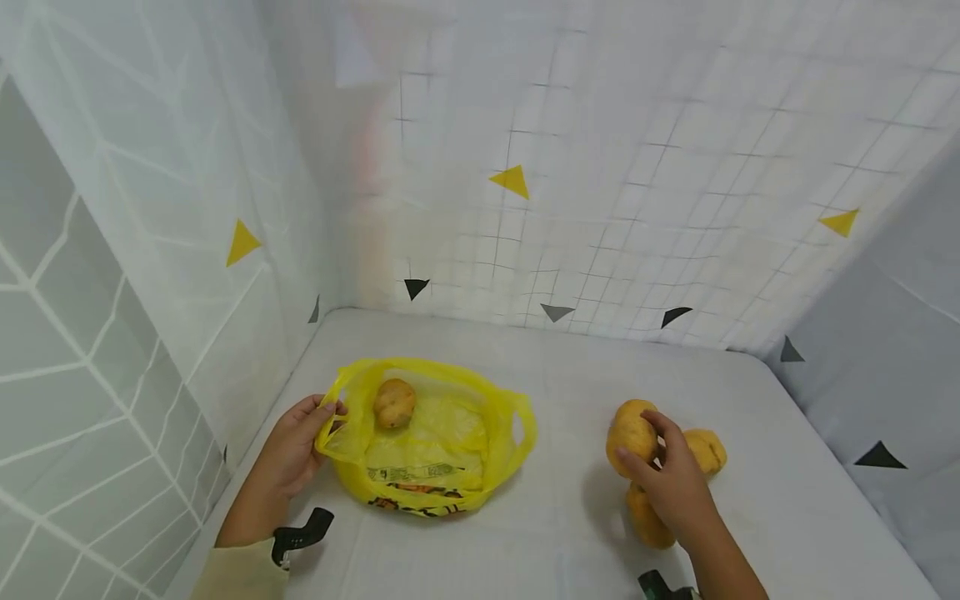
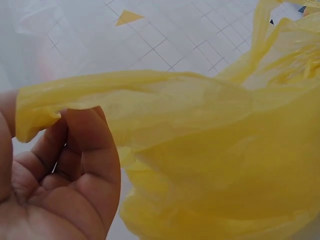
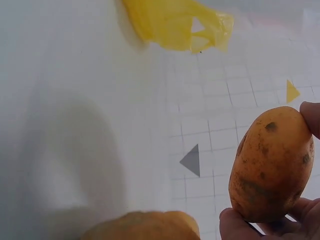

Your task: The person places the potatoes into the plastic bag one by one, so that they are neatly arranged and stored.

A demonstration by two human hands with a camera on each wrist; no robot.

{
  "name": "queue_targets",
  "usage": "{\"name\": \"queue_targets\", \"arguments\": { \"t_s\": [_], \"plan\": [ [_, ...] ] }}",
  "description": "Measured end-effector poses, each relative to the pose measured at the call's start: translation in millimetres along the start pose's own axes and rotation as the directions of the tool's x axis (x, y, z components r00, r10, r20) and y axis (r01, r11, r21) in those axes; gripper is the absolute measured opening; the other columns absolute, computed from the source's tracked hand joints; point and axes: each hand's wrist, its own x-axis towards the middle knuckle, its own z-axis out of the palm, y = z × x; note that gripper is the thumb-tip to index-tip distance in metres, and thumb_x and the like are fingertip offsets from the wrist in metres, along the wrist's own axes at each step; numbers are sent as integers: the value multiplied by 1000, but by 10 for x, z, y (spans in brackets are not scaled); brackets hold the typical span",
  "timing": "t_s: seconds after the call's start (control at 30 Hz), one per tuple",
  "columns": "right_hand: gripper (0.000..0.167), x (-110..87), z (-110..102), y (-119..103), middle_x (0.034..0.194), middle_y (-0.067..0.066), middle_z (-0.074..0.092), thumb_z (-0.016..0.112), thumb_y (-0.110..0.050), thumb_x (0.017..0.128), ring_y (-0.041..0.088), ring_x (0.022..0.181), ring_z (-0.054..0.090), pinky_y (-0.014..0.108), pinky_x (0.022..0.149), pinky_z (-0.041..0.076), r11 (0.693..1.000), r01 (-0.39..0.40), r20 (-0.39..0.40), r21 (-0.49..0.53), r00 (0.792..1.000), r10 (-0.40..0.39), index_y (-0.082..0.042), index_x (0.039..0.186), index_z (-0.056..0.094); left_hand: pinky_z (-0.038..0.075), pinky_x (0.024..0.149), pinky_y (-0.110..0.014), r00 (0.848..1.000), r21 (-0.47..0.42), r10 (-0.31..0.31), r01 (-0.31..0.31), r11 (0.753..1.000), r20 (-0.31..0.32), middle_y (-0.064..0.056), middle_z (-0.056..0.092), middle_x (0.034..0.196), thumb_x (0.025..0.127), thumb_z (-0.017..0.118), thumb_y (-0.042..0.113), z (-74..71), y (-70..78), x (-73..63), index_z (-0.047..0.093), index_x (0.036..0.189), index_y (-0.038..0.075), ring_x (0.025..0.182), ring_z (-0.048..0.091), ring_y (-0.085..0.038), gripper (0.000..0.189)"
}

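Yellow bag [image 1: 442,373] in left hand [image 1: 296,446]; potato [image 3: 272,167], lengthwise up wrist view, in right hand [image 1: 678,483]

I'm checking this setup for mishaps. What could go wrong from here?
The right hand pinches the held potato between thumb and fingers, so it could slip. The left hand holds the yellow bag at one side only, so its thin mouth might sag shut. The other two potatoes lie close by the right hand and might roll if bumped.
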Motion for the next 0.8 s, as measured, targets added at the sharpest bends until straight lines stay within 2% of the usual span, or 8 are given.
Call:
{"name": "queue_targets", "arguments": {
  "t_s": [0.1,0.17,0.27,0.43,0.6,0.8],
  "plan": [
    [100,16,64,-55,168,17,29,72,-58,94,41,152,37,46,108,50,1000,25,2,15,1000,-25,-18,167,16,60,83,-21,1000,8,-6,6,1000,5,5,64,107,112,53,26,-26,-19,-10,56,114,12,91,67,-7,15],
    [98,27,108,-93,165,16,33,73,-58,94,40,150,41,42,106,52,999,35,3,18,999,-35,-19,166,19,60,82,-20,1000,18,-5,5,1000,4,5,64,107,112,53,27,-37,-37,-15,56,113,13,90,67,-7,14],
    [97,43,169,-155,166,15,32,72,-61,93,41,152,38,47,108,52,999,46,14,16,999,-46,-20,165,21,60,80,-20,1000,20,1,-1,1000,-3,5,64,106,112,52,26,-39,-71,-17,58,111,14,89,67,-7,14],
    [97,72,241,-251,167,14,30,71,-63,93,43,151,39,55,112,47,998,62,12,-18,998,-62,-20,164,22,60,80,-20,1000,-4,20,-20,1000,23,4,64,107,112,51,25,-8,-109,-1,59,113,13,90,67,-7,14],
    [94,147,364,-358,165,12,31,73,-59,94,39,149,41,52,110,50,996,78,33,40,996,-80,-21,164,23,60,79,-20,999,-20,45,-45,999,25,3,64,106,112,51,23,-5,-93,5,60,112,12,90,67,-7,14],
    [88,235,545,-527,160,10,38,77,-51,94,36,144,48,46,103,56,981,157,44,112,986,-162,-20,161,29,60,78,-20,998,-17,53,-53,998,26,3,65,105,113,50,22,-35,-48,3,60,111,11,90,67,-7,15]
  ]
}}
